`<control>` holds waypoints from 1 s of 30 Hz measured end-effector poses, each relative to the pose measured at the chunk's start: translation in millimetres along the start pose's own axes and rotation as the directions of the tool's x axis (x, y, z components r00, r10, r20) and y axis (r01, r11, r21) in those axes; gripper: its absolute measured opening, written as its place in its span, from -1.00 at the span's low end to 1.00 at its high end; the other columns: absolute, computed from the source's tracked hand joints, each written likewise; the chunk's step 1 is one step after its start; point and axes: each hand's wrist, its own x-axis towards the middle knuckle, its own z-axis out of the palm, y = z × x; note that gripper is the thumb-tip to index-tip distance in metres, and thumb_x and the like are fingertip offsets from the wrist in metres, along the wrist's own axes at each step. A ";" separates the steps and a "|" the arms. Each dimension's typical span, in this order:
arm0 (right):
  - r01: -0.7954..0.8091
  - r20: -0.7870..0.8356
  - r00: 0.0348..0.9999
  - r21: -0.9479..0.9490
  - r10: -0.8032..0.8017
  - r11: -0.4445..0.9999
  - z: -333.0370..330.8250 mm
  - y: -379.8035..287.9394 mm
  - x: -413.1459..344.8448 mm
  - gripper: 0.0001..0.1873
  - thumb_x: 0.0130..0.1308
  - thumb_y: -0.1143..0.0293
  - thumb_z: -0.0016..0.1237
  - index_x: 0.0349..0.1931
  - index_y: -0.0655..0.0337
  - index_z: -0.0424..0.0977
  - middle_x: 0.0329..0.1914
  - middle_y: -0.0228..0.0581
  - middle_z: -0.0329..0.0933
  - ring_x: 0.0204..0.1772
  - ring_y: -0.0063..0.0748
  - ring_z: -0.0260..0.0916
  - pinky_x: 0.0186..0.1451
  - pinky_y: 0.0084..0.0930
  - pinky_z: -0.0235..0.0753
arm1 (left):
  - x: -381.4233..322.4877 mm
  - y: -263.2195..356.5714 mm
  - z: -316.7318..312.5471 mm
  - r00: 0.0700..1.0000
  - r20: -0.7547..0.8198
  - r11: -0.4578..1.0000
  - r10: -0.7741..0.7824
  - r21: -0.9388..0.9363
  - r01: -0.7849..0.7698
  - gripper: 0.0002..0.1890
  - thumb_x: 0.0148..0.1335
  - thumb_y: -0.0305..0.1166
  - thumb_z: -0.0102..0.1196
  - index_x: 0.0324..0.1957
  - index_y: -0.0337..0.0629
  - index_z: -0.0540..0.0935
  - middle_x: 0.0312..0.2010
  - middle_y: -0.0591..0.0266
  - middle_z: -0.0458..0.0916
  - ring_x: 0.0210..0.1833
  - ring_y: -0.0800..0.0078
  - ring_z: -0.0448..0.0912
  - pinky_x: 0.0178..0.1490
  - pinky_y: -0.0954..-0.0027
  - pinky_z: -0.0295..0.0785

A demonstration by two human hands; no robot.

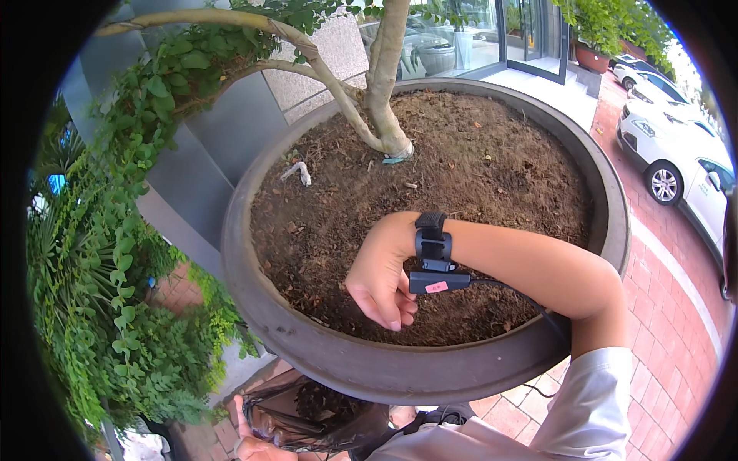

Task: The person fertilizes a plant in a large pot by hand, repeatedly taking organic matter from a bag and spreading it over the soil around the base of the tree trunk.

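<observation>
A large round dark planter (398,366) filled with brown soil (478,173) stands before me. Over its near part, my right hand (377,276) hangs bent at the wrist with the fingers curled inward. Whether anything sits between those fingers is hidden. Below the rim at the lower left, my left hand (259,448) grips the edge of a black plastic bag (288,406), index finger pointing up outside it. Dark crumbly matter (326,403) lies inside the bag's mouth. From the soil rises a tree trunk (392,109), with a piece of green material (394,161) at its foot.
Leaning branches (230,20) cross above the planter's left side. Leafy plants (127,322) crowd the left. A pale twisted scrap (301,172) lies on the soil. A black cable (519,294) runs from my right wrist device (438,281). White cars (680,144) stand on red paving (657,299).
</observation>
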 end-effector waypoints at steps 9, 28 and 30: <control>0.127 -0.107 0.989 0.217 -0.106 0.968 -33.3 -6.2 46.9 -0.67 0.25 0.38 0.14 -0.03 0.38 0.57 -0.14 0.01 0.69 -0.11 -0.22 0.70 -0.05 -0.36 0.68 | 19.1 2.3 2.5 0.989 -0.141 0.992 0.035 0.127 -0.017 -0.17 -0.04 -0.57 -0.13 0.43 -0.34 0.23 0.29 -0.09 0.46 0.39 0.06 0.36 0.51 0.01 0.15; -0.478 -0.953 0.296 -0.210 -0.069 0.853 42.8 38.5 -34.7 -0.17 0.47 -0.25 -0.32 0.35 0.42 0.16 0.46 0.14 0.13 0.51 0.11 0.09 0.50 -0.02 0.18 | 15.1 25.1 -16.4 0.978 -0.197 0.997 0.073 -0.014 -0.077 -0.32 -0.12 -0.54 -0.03 0.21 -0.34 0.48 0.08 -0.05 0.60 0.20 0.07 0.51 0.35 0.06 0.36; -0.566 -0.957 0.288 -0.137 0.040 0.813 74.6 41.9 -36.5 -0.07 0.48 -0.30 -0.45 0.42 0.50 0.02 0.52 0.29 0.01 0.59 0.19 -0.07 0.57 -0.02 0.06 | 11.4 29.9 -21.6 0.978 -0.190 0.996 0.084 0.017 -0.082 -0.37 -0.07 -0.54 -0.01 0.18 -0.35 0.50 0.06 -0.06 0.61 0.17 0.10 0.53 0.32 0.09 0.39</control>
